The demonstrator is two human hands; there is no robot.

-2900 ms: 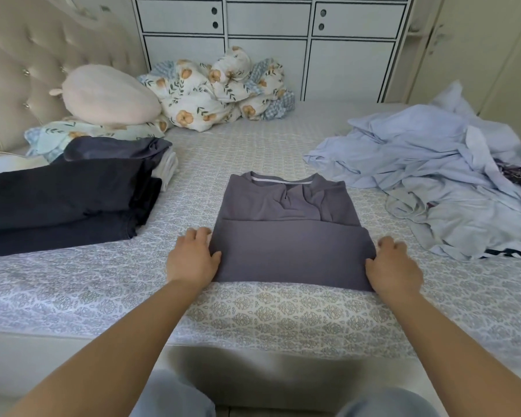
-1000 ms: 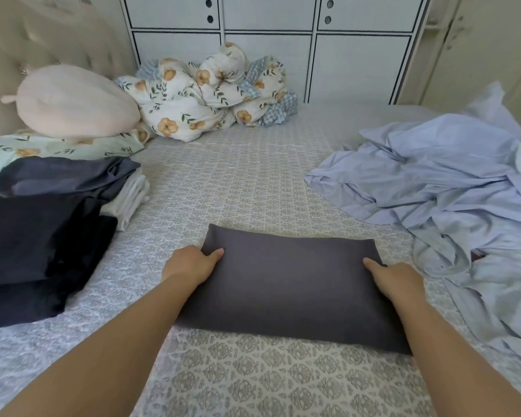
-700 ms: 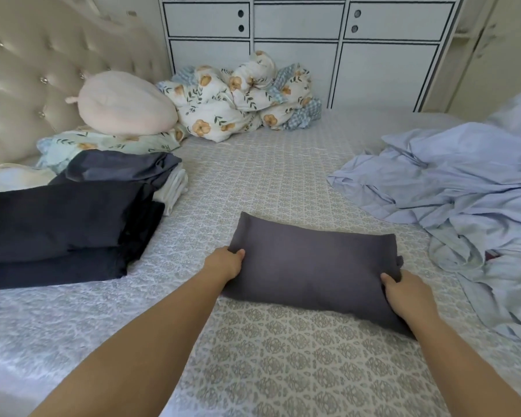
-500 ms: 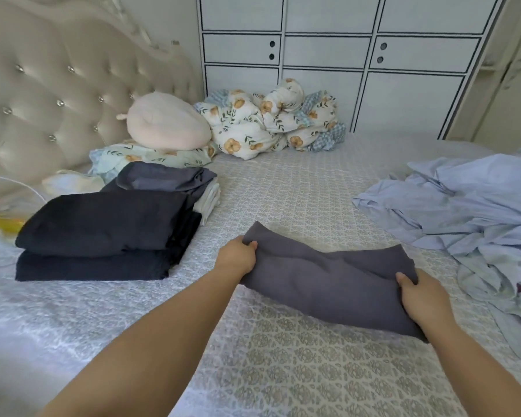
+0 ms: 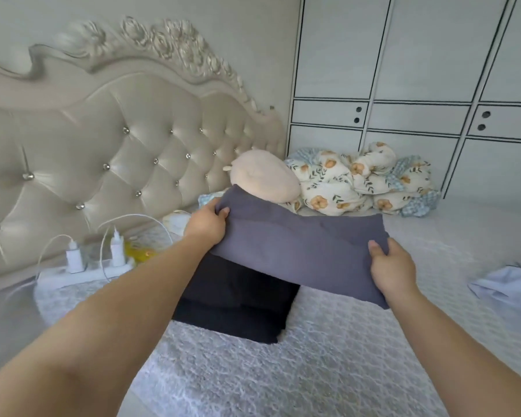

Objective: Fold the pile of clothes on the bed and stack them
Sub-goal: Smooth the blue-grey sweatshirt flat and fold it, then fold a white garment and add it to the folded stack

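Gripping the folded grey garment (image 5: 301, 251) at both short ends: left hand (image 5: 206, 225) pinching the far-left corner with thumb on top, fingers curled beneath; right hand (image 5: 393, 270) clamped on the near-right edge, thumb over the cloth. Garment held clear of the bed (image 5: 328, 356), sagging slightly in the middle, spanning above the stack of dark folded clothes (image 5: 238, 302) and overhanging it to the right. Contact between garment and stack: cannot tell (underside hidden). Stack resting on the patterned bed cover, near the headboard side.

Surroundings, for reference:
- Tufted cream headboard (image 5: 103, 152) along the left, with carved trim on top.
- White power strip (image 5: 82, 273) at the foot of the headboard, carrying two white chargers (image 5: 74, 255) with looping cables; a yellow item just beside it, partly hidden by the left forearm.
- Pale pink cushion (image 5: 263, 179) behind the raised garment, partly covered by its far corner.
- Floral quilt (image 5: 361, 179) bundled against the white cabinet (image 5: 418, 85).
- Edge of a light blue garment (image 5: 506, 281) on the bed at far right, well apart from the stack.
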